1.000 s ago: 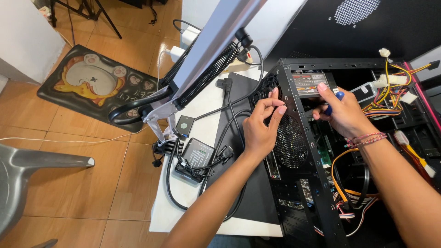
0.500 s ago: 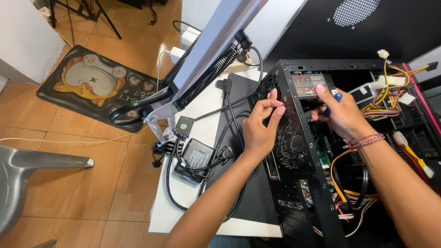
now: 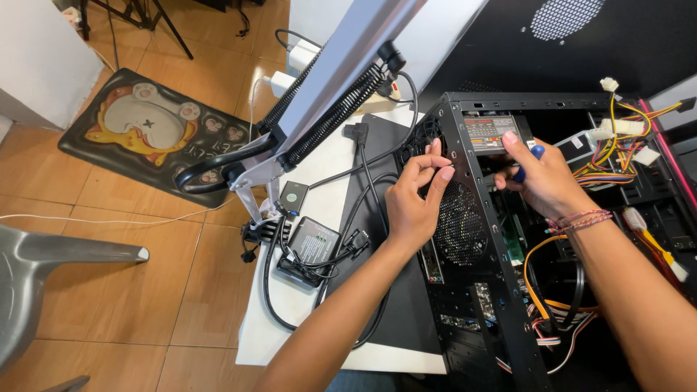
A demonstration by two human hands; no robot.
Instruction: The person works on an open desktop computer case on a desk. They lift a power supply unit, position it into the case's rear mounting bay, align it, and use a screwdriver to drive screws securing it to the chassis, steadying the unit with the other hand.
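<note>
Grey chair (image 3: 43, 268) sits far left on the tile floor, then a dark floor mat (image 3: 145, 141). On the white table (image 3: 290, 334) we see a small black adapter box (image 3: 308, 245) w/ tangled black cables (image 3: 348, 247), under a silver lamp arm (image 3: 341, 80). Our left hand (image 3: 414, 203) pinches fingertips at the rear edge of the black PC case (image 3: 472, 239), just above the fan grille (image 3: 457, 229). Our right hand (image 3: 541, 178), inside the case, is closed around a blue-handled screwdriver (image 3: 528, 161) by the power supply (image 3: 494, 131). Yellow, red and black wires (image 3: 617, 145) crowd the right side.
</note>
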